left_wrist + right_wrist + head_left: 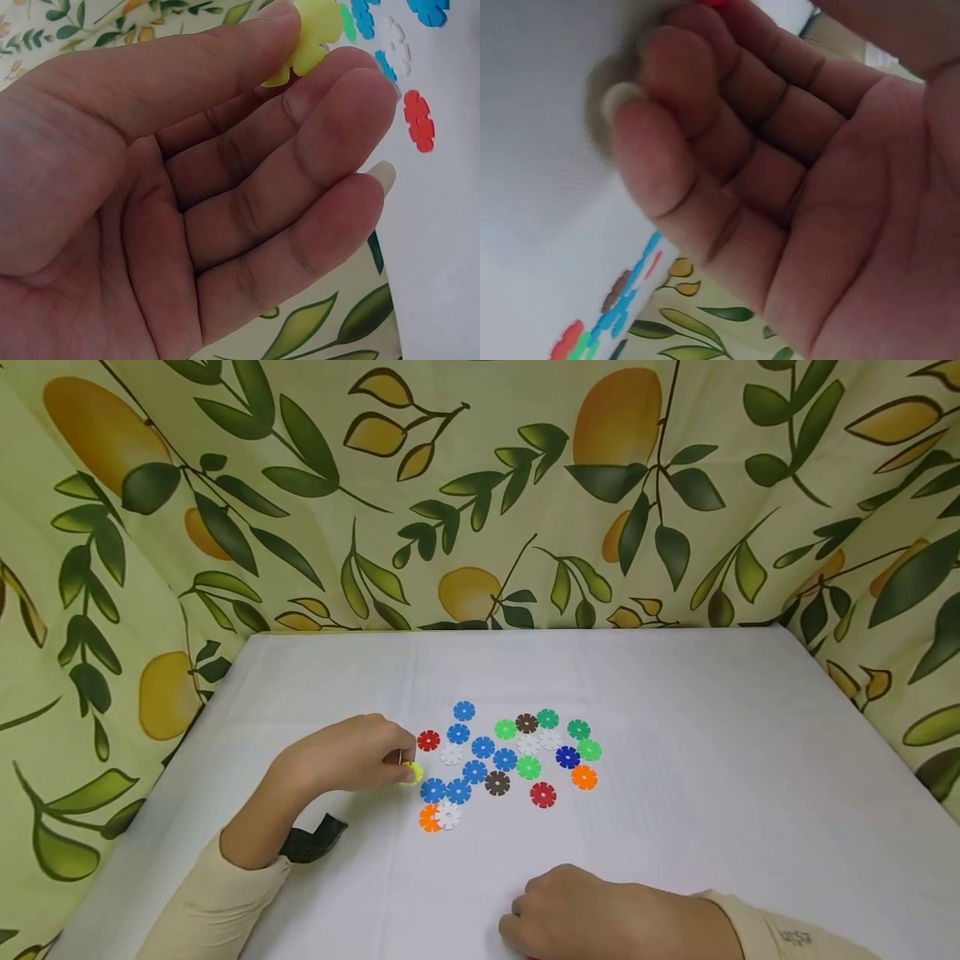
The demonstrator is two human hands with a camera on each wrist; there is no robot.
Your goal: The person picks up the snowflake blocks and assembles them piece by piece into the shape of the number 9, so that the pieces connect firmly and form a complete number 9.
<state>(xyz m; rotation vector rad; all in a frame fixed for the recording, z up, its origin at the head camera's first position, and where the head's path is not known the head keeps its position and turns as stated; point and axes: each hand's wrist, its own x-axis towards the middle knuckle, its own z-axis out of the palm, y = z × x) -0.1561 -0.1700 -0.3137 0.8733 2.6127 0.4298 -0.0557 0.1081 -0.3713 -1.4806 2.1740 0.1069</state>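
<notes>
My left hand pinches a yellow flower-shaped notched disc between thumb and fingers, at the left side of a scatter of similar discs. Just beyond it lie a red disc and a white disc. Near the front of the table, my right hand has its fingers curled. A bit of a red piece shows at its fingertips in the right wrist view; most of that piece is hidden.
Several blue, green, brown, white, red and orange discs lie flat mid-table, among them a dark blue disc. An orange disc is partly under a white one. A black strap is beside the left wrist. Patterned curtains surround the white table.
</notes>
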